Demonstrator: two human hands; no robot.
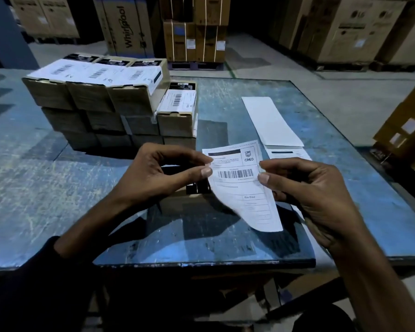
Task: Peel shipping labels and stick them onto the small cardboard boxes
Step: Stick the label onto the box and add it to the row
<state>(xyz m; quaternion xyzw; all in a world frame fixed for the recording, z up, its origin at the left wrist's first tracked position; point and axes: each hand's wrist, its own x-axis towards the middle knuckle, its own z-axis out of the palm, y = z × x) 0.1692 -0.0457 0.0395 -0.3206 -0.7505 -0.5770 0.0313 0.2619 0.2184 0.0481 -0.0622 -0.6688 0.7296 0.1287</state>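
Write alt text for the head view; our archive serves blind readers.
Both hands, left hand and right hand, pinch a shipping label above a small box on a blue table; labelled boxes are stacked behind.

Small brown cardboard box (192,204) under the hands was mostly hidden by the left hand (153,173) and the curling white shipping label (240,178). Label's fine print below the barcode too small to read. Blue scuffed table (46,188) ran off the left edge.
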